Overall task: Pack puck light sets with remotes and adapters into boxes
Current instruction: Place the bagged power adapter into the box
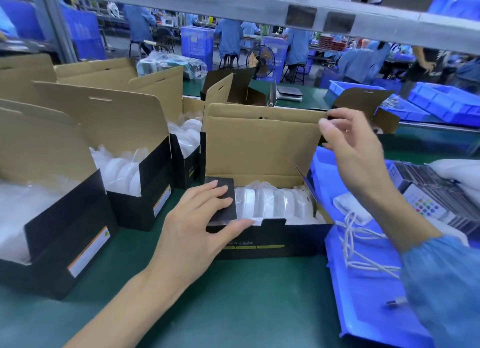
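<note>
A black box [270, 239] with a brown cardboard inside stands open in front of me, its lid [262, 145] upright. White bagged puck lights [275, 203] lie in a row inside it. My left hand [197, 223] lies on the box's left end, its straight fingers pressing the black side flap [224, 191] down and its thumb along the front wall. My right hand [355, 150] is raised at the lid's top right corner, fingertips at the lid's edge. Remotes [426, 207] with coloured buttons and a white adapter with cable [355, 217] lie to the right.
Three more open boxes [135, 199] filled with bagged puck lights stand at the left on the green table [233, 303]. A blue tray [368, 290] lies at the right, blue bins [441, 100] at the far right. A metal shelf rail [233, 7] runs overhead. Seated workers are in the background.
</note>
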Tool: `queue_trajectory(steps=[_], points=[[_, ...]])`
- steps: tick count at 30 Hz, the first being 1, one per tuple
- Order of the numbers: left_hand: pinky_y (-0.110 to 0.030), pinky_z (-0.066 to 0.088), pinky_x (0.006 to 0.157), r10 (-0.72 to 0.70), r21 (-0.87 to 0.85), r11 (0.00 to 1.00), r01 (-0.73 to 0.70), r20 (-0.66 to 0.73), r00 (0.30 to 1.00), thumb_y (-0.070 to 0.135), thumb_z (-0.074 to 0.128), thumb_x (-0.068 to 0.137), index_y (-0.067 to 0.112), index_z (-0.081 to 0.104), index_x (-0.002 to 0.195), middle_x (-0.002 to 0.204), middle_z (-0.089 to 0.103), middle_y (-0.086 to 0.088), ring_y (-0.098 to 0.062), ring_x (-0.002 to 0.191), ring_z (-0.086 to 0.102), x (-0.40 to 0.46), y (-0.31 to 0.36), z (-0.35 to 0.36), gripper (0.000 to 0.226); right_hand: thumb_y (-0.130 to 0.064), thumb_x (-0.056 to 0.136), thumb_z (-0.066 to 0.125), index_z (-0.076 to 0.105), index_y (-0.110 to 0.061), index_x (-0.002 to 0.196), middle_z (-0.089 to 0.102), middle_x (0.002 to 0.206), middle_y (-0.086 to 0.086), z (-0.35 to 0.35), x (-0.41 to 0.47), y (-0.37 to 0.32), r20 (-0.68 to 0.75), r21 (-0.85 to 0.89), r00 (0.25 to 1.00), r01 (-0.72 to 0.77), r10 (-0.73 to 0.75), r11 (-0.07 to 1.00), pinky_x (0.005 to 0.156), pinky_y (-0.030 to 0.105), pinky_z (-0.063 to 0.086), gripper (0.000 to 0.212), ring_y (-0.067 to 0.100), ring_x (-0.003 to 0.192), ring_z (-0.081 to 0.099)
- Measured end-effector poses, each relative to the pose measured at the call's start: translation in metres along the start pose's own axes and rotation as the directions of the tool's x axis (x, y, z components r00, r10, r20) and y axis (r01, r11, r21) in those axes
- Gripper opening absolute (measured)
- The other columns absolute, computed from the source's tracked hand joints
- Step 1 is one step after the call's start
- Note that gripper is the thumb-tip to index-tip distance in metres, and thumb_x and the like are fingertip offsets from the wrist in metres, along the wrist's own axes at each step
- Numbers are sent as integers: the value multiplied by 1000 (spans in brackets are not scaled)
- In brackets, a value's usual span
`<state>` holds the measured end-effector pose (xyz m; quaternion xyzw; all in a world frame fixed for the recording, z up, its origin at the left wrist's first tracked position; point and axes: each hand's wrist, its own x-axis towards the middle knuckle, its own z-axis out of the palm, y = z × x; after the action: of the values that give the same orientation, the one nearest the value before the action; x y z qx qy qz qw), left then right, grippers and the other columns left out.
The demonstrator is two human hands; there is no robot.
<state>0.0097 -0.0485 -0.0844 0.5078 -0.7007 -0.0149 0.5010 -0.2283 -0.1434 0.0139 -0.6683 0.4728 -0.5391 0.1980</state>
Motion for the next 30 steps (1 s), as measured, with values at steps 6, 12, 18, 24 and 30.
queue_trajectory(steps=[6,12,18,24,30], points=[[-18,35,111,-124,-209,968,137,73,990,51,72,80,23,62,131,144,52,16,-4,137,45,-4,-7,-11,59,-26,91,67,55,-14,121,60,109,-2,10,-12,-8,-147,-149,966,190,-211,970,86,30,53,34,12,103,61],[-23,46,104,-270,-480,844,242,11,963,21,58,92,24,48,143,143,53,9,-9,137,46,-2,-5,-9,52,-28,87,69,73,-19,85,70,76,-12,30,-55,-40,578,-126,775,394,-256,910,65,13,49,10,3,71,64],[-10,41,98,-253,-517,836,184,-66,965,11,49,95,11,49,141,136,59,12,-4,131,51,-7,-3,-5,46,-51,84,65,75,-22,79,69,68,-1,74,-49,-54,769,-332,634,286,83,899,67,32,53,32,9,65,58],[-12,44,97,-260,-571,801,182,-57,964,25,49,92,19,51,138,132,62,15,-7,126,56,-6,-6,-5,46,-57,71,73,59,-25,100,63,85,-2,95,-47,-60,675,-530,727,362,123,767,68,37,53,45,25,81,61],[-23,46,101,-301,-605,768,209,-53,952,30,50,91,25,53,137,133,63,7,-18,129,55,-7,-11,-4,47,-40,76,73,57,-31,120,56,84,-10,101,-36,-63,783,-430,606,365,140,825,75,36,53,47,19,83,57]])
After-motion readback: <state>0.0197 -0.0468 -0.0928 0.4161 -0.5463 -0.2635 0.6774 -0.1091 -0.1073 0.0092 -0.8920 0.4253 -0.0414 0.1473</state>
